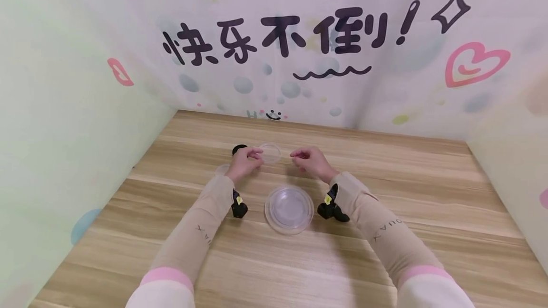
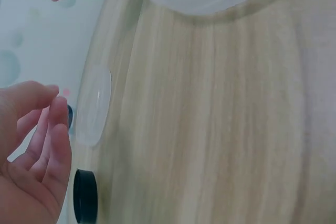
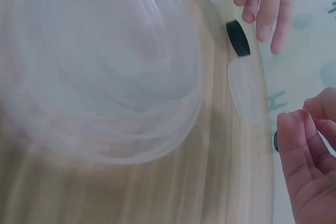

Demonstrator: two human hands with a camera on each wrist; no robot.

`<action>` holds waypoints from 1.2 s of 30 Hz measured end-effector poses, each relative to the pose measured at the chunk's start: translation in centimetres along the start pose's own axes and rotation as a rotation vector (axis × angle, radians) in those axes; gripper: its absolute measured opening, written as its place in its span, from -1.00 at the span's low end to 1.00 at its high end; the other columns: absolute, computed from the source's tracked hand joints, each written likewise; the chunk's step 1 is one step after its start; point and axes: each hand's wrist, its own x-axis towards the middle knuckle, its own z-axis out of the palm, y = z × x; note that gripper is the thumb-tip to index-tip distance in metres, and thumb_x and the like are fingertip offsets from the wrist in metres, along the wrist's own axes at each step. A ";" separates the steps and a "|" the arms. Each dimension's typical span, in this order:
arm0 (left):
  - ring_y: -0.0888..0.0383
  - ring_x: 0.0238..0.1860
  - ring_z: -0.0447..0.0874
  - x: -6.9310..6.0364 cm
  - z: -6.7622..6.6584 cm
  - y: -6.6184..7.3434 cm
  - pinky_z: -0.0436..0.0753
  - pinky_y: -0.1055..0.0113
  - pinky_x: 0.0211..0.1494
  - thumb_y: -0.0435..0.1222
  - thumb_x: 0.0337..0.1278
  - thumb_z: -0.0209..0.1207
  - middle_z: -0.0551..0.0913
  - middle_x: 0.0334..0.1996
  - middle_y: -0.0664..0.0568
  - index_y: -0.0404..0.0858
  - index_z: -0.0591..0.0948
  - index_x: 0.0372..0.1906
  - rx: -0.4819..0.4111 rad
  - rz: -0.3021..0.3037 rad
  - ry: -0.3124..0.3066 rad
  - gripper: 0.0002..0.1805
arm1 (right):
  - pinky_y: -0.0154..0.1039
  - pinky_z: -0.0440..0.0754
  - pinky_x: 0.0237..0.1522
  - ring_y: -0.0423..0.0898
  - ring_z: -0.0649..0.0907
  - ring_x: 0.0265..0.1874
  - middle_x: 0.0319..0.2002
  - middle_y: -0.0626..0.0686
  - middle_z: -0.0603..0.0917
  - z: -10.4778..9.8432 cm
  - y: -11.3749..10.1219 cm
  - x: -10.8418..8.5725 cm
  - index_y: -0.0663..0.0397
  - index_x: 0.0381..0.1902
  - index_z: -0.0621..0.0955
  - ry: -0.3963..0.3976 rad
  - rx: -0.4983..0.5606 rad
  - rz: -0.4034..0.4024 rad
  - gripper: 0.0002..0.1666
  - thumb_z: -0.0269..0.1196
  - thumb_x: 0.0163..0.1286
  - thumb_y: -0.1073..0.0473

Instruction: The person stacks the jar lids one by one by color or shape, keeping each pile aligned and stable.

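My left hand (image 1: 247,161) hovers over the far part of the table with its fingers loosely bent, and nothing shows between them. Beside its fingertips lies a clear round lid (image 1: 274,156), which the left wrist view shows apart from the hand. A black round cap (image 1: 238,148) sits just behind that hand, partly covered by it. Another clear disc (image 1: 221,170) is half hidden by the left wrist. To the right of the lid, my right hand (image 1: 314,163) is raised with thumb and fingertips close together, no object visible in it.
Nearer the body, a clear round plastic container (image 1: 289,209) with a wide rim stands between the forearms. All of it is on a wood-grain table (image 1: 428,203). A printed cloth (image 1: 274,94) hangs at the table's back edge, and pale walls flank both sides.
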 end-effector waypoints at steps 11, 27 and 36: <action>0.11 -0.31 0.55 2.1 1.3 -2.9 0.48 0.51 -0.33 -0.41 -0.11 0.23 0.60 -0.33 -0.11 -0.39 0.54 -0.11 -0.131 -0.017 0.135 -0.65 | -0.20 0.61 -0.38 -0.01 0.60 -0.40 -0.30 0.23 0.59 0.6 1.3 4.4 0.40 -0.12 0.51 0.007 0.049 -0.007 -0.68 0.15 0.18 0.32; 0.15 -0.18 0.54 10.0 6.0 -16.2 0.51 0.39 -0.15 -0.26 -0.26 0.34 0.59 -0.21 -0.02 -0.29 0.51 -0.01 -0.200 -0.102 0.130 -0.45 | -0.28 0.56 -0.22 -0.09 0.58 -0.24 -0.15 0.13 0.58 1.2 12.5 12.7 0.25 0.02 0.46 -0.076 0.132 0.061 -0.45 0.32 0.04 0.25; 0.12 -0.20 0.56 6.5 4.9 -10.6 0.50 0.39 -0.14 -0.35 -0.27 0.33 0.59 -0.21 -0.07 -0.35 0.52 -0.05 -0.192 -0.132 0.150 -0.50 | -0.29 0.54 -0.16 -0.12 0.56 -0.17 -0.11 0.08 0.57 2.0 15.9 15.6 0.16 0.08 0.45 -0.117 0.153 0.071 -0.38 0.34 0.00 0.22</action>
